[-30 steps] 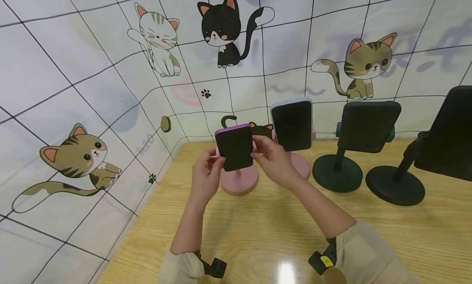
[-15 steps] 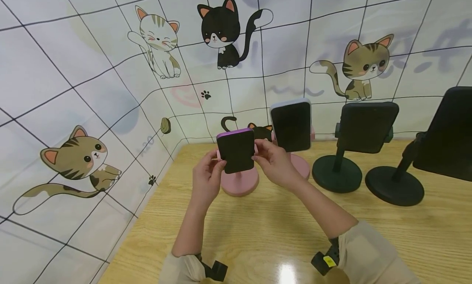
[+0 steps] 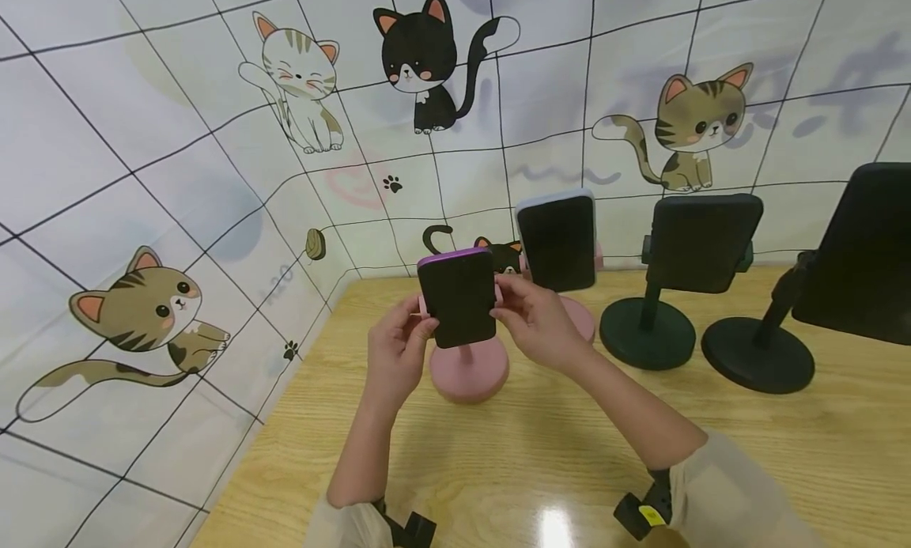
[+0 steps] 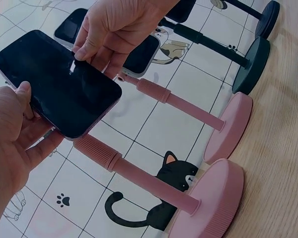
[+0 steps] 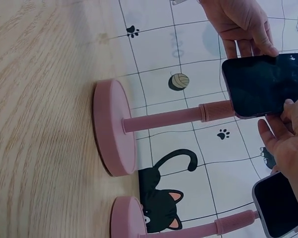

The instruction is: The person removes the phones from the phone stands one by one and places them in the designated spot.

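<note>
This is indoors (exact kind unclear), by the cat-print walls [image 3: 544, 97] and wooden table [image 3: 498, 453].

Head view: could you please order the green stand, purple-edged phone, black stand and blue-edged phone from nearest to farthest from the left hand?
1. Purple-edged phone: between left hand and right hand.
2. Blue-edged phone: to its right.
3. Green stand: farther right.
4. Black stand: rightmost.

Purple-edged phone [image 3: 459, 299], longways upright, dark screen facing near, held by both sides atop a pink stand [image 3: 470, 372]. Slim post, ribbed collar, round base resting on the table [image 3: 484, 469], toward its far left.
</note>
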Motion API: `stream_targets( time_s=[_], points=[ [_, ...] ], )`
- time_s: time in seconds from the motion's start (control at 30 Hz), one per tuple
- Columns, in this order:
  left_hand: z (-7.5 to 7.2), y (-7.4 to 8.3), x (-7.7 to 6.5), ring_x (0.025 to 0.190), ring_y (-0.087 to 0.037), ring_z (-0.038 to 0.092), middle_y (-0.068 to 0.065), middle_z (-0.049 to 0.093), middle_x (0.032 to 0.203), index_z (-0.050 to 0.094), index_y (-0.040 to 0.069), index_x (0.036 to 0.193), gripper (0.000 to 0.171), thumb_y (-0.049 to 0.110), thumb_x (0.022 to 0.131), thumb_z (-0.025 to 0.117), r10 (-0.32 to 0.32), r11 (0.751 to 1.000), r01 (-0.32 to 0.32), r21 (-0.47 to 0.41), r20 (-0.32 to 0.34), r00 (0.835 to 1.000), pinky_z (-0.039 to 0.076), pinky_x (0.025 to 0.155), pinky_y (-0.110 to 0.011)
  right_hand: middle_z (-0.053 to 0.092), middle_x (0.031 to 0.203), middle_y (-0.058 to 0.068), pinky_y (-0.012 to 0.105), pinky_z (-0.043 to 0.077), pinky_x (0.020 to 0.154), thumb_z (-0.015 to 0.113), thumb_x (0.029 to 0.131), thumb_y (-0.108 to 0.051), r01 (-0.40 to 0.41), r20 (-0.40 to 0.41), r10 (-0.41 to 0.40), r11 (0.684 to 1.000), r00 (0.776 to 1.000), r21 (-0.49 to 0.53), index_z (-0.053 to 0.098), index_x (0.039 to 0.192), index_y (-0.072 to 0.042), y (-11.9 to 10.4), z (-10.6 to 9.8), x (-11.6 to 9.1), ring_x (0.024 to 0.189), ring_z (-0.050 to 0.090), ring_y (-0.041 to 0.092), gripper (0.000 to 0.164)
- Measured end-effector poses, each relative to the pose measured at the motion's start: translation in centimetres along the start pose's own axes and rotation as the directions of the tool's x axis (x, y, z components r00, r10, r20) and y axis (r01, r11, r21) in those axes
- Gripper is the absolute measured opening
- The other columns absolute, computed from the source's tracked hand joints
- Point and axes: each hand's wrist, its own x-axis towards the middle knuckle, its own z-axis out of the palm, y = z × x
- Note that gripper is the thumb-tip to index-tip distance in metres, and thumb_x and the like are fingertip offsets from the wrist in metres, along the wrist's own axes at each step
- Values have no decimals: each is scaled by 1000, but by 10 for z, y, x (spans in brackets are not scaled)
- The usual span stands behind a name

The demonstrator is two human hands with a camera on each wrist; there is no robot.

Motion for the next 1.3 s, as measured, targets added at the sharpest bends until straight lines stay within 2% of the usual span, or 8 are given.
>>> stream_targets(
  time_s=[0.17, 0.3, 0.5, 0.73, 0.9, 1.07, 1.23, 1.3],
  points=[
    [4, 7, -2, 72, -17, 63, -17, 61, 92, 59, -7, 102, 22, -4, 80, 60, 23, 999, -22, -29, 33, 999, 53, 68, -29, 62, 100, 13, 29, 50, 77, 61, 81, 5, 2, -7, -2, 1000, 1000, -25, 54, 118, 3, -6, -10, -9, 90, 61, 22, 37],
    [7, 14, -4, 71, -16, 63, -18, 60, 90, 59, -7, 99, 20, -7, 78, 61, 42, 997, -39, -60, 49, 998, 53, 67, -31, 63, 103, 13, 25, 51, 71, 59, 83, 5, -18, 22, 17, 1000, 1000, 3, 51, 122, 2, -13, -19, -17, 86, 61, 19, 40],
    [13, 24, -5, 69, -12, 63, -19, 59, 86, 57, -9, 92, 16, -10, 76, 61, 63, 989, -53, -135, 73, 995, 53, 65, -32, 63, 104, 11, 24, 51, 75, 58, 83, 6, -15, 49, 14, 1000, 999, 11, 51, 122, 1, -24, -32, -27, 87, 62, 16, 40],
    [24, 34, -5, 71, -9, 62, -23, 55, 82, 57, -13, 96, 21, -8, 77, 61, 129, 965, -101, -240, 106, 986, 53, 65, -29, 63, 94, 8, 22, 50, 73, 59, 82, 7, 34, 42, -31, 997, 999, -65, 53, 117, 3, -34, -50, -41, 83, 62, 13, 36],
    [31, 43, -5, 72, -10, 62, -24, 58, 86, 57, -14, 102, 28, 0, 78, 62, 144, 958, -102, -268, 139, 980, 53, 66, -28, 63, 92, 7, 22, 51, 69, 59, 81, 10, 106, 34, -103, 992, 994, -74, 54, 114, 3, -41, -63, -51, 82, 62, 11, 34],
    [38, 51, -2, 75, -14, 64, -23, 60, 90, 58, -14, 104, 31, 6, 80, 62, 156, 955, -101, -279, 180, 971, 53, 66, -33, 62, 88, 6, 25, 52, 63, 58, 78, 15, 154, 24, -153, 988, 988, -14, 54, 114, 4, -47, -74, -59, 76, 63, 11, 37],
    [45, 57, 0, 77, -13, 63, -24, 60, 88, 57, -15, 104, 31, 6, 81, 62, 189, 941, -121, -317, 193, 963, 53, 66, -33, 58, 87, 4, 22, 51, 66, 59, 75, 18, 182, 12, -182, 981, 983, -61, 54, 113, 6, -53, -84, -65, 77, 62, 10, 40],
    [48, 59, 1, 77, -14, 62, -24, 59, 87, 57, -15, 103, 29, 3, 81, 61, 218, 936, -148, -321, 196, 956, 53, 66, -32, 58, 88, 4, 21, 51, 68, 60, 76, 17, 169, 16, -168, 982, 986, -84, 54, 113, 6, -55, -89, -67, 79, 61, 11, 39]
  ],
)
